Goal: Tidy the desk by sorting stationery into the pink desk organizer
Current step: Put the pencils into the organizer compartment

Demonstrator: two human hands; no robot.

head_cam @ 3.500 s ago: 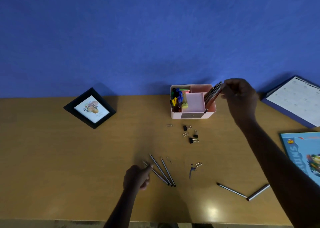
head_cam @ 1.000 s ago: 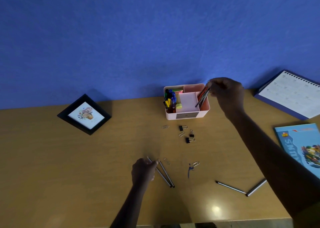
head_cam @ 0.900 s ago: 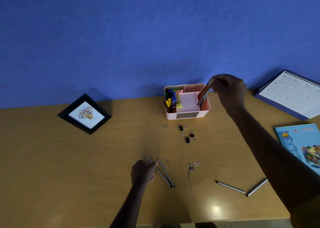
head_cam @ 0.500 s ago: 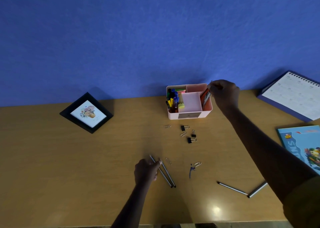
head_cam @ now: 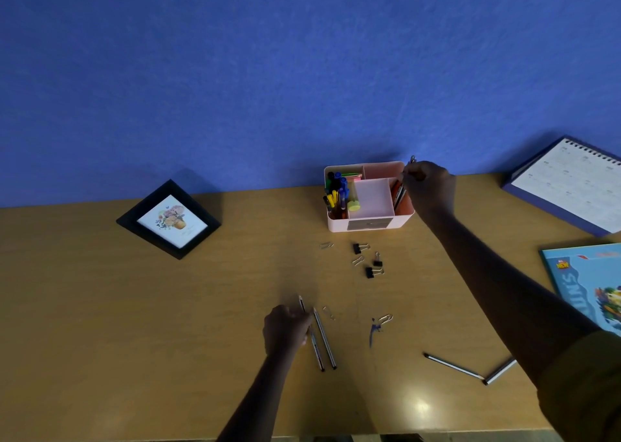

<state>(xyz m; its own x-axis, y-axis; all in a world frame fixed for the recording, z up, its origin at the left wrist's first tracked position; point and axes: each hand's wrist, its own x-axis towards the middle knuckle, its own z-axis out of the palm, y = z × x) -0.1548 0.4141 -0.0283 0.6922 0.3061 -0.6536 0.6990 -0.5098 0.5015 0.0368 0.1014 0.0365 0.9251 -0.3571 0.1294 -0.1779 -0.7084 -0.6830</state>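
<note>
wall (head_cam: 268, 71): blue, textured | desk (head_cam: 100, 324): wood, light glare

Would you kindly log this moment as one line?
right hand: lowering pencils into organizer right slot | left hand: on desk pencils | binder clips: loose

- Directly before the pink desk organizer (head_cam: 369, 221), binder clips (head_cam: 369, 260) litter the desk (head_cam: 100, 307).
- Left of the organizer: bare until the picture frame (head_cam: 169, 219).
- Its right side: blocked by the right hand (head_cam: 428, 186).
</note>
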